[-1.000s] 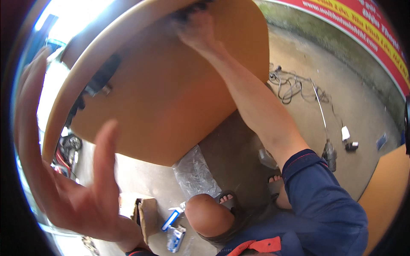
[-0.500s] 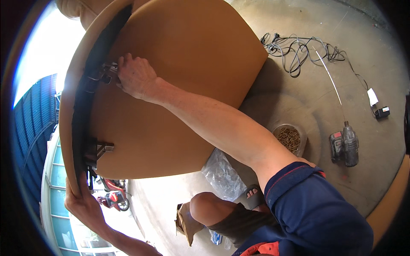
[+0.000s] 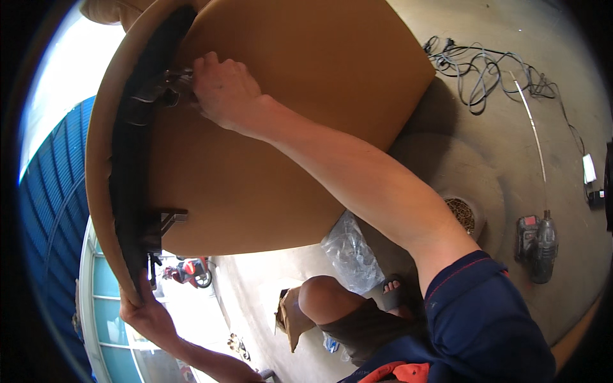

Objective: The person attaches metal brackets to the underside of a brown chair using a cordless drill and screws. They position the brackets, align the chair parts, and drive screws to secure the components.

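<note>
A large tan upholstered furniture piece (image 3: 300, 70) stands tilted before me, with a black strip (image 3: 131, 166) running inside its curved left rim. My right hand (image 3: 227, 92) is closed round the end of a metal hinge bracket (image 3: 171, 86) on the upper part of that strip; its fingertips are partly hidden. Lower down, a second metal bracket (image 3: 172, 218) juts out from the strip. My left hand (image 3: 150, 319) grips the lower end of the curved padded rim, thumb up beside the black strip.
On the floor at right lie a cordless driver (image 3: 536, 246), tangled black cables (image 3: 482, 70), a thin rod (image 3: 531, 124) and a charger (image 3: 597, 199). A bowl of screws (image 3: 460, 214) and a clear plastic bag (image 3: 351, 255) are nearer. A red motorbike (image 3: 191, 271) stands beyond.
The view has shifted, so the floor things appear farther right. My right hand remains at the upper hinge bracket and my left hand at the rim; the upper bracket looks slightly turned.
</note>
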Motion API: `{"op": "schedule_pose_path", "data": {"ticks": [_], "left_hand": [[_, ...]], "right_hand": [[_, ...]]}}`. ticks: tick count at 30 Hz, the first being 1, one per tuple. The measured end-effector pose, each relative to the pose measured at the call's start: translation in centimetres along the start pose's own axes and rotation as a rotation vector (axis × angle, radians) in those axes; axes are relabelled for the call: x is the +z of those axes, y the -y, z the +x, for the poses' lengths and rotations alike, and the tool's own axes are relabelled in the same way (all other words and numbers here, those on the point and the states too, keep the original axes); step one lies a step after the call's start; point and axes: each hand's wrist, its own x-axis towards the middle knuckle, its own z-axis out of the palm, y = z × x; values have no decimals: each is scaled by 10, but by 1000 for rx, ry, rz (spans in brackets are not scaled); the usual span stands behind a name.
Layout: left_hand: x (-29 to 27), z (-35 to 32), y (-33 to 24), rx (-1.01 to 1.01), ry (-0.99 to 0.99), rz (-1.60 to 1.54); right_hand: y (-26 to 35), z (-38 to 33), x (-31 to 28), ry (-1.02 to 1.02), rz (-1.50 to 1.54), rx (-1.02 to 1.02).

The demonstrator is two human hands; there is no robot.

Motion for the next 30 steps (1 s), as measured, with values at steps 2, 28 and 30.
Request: {"op": "schedule_pose_path", "data": {"ticks": [2, 28, 30], "left_hand": [[9, 0, -1, -40, -25, -1], [-7, 5, -23, 37, 18, -54], [-9, 7, -22, 91, -3, -59]], "right_hand": [[-5, -3, -3, -12, -39, -39], [-17, -1, 17, 19, 122, -41], [-21, -3, 20, -95, 285, -73]]}}
